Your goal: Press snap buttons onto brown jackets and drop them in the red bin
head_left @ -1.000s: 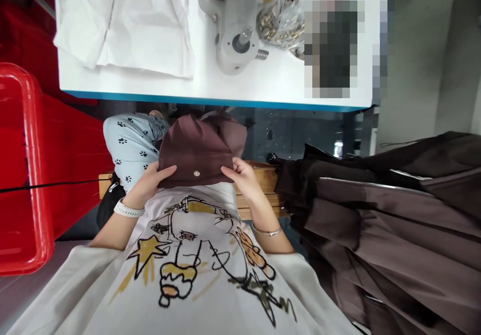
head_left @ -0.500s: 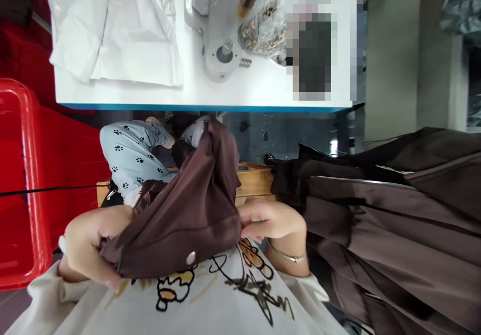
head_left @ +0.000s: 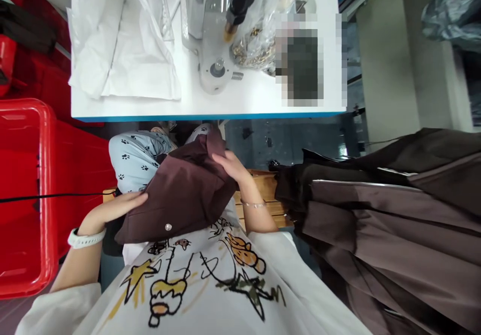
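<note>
A dark brown cloth piece (head_left: 180, 190) lies across my lap, with a round silver snap (head_left: 168, 227) near its lower edge. My left hand (head_left: 122, 206) rests flat against the cloth's left edge, fingers stretched out. On the upper right part of the cloth lies my right hand (head_left: 229, 164), its fingers extended and the thumb side hard to make out. Neither hand is closed round the fabric. Beyond the cloth, a grey-white press machine (head_left: 214, 77) stands on the white table (head_left: 150, 108).
White plastic-wrapped material (head_left: 143, 59) lies on the table's left. A clear bag of metal parts (head_left: 255, 49) sits beside the press, near a blurred dark object (head_left: 302, 67). Red bins (head_left: 47, 185) stand at left; brown garments (head_left: 394, 225) are piled at right.
My left hand has let go of the cloth's edge and flattened. My right hand has moved up and left onto the cloth. The cloth is spread flatter, and the view has shifted slightly.
</note>
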Demonstrator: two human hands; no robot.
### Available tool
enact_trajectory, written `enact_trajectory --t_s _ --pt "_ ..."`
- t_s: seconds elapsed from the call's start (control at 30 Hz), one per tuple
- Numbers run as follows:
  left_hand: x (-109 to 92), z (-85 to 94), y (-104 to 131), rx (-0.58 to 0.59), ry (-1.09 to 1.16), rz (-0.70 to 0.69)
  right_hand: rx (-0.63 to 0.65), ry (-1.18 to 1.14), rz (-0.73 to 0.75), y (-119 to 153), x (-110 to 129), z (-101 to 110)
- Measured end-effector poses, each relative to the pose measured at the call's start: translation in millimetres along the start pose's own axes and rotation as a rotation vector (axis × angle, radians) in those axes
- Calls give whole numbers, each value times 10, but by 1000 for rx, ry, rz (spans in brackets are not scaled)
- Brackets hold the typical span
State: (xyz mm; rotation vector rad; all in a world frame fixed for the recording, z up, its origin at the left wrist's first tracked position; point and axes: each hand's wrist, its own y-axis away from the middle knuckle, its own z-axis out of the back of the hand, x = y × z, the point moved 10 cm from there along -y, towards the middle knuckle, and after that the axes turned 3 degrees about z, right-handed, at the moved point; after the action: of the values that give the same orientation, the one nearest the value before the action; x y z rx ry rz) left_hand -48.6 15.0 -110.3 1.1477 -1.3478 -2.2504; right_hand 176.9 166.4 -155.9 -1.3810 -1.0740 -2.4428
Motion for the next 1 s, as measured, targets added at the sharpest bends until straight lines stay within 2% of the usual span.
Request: enact_trajectory --t_s 0.03,0.07,0.13,0.2,0.23,0.3,0.37,0.4,0.47,0.53,0.57,0.6,0.67,0.7,0.73,0.77,0.8,0.83,0.87,0.9,0.93,1.0 --pt "-37 146 -100 -131 -23 29 93 -119 75 201 104 -112" --pt "-155 268 -211 -247 -46 19 212 -182 119 428 197 -257" --pt "-583 459 -443 -491 -101 -100 532 -139 225 925 414 -649" --pt "-1087 450 -712 -622 -122 -276 755 -82 339 1314 615 -941" --pt "-1261 324 -919 -559 -120 -303 797 -58 372 1410 677 -1019" --pt "-1424 -72 -1342 -278 -79 -253 755 -3 386 1420 724 -1041" --pt "-1468 -404 -1547 -53 -33 -212 671 82 361 1351 685 -958" --pt "-1478 -481 -1561 -3 -4 -219 641 119 346 1330 660 -894" --pt "-1487 -479 -1442 14 67 -260 614 167 338 1336 641 -741" --pt "-1514 -395 -1152 17 148 -310 583 165 374 1351 702 -539" --pt "-1561 -347 -950 17 169 -348 504 138 400 1310 765 -375" --pt "-1641 -339 -717 52 172 -403 363 97 424 1226 833 -155" --pt "-1869 -407 -180 154 61 -564 -19 45 462 1017 921 354" --pt "-1957 -558 110 304 -34 -637 -176 65 485 917 938 535" --pt "-2010 -682 391 429 -118 -706 -252 121 509 801 943 598" --pt "-2017 -774 634 521 -207 -758 -223 204 528 655 927 529" --pt "-1979 -821 808 571 -281 -779 -101 297 529 495 864 354" --pt "-1910 -802 886 549 -333 -761 61 387 502 359 742 137" --pt "-1806 -720 871 467 -361 -700 211 459 457 272 584 -55" --pt "-1660 -585 785 349 -361 -596 303 507 409 231 433 -173" --pt "-1469 -406 656 202 -336 -458 318 531 375 225 325 -205" --pt "-1018 -97 394 -45 -275 -174 149 516 358 313 268 -50"
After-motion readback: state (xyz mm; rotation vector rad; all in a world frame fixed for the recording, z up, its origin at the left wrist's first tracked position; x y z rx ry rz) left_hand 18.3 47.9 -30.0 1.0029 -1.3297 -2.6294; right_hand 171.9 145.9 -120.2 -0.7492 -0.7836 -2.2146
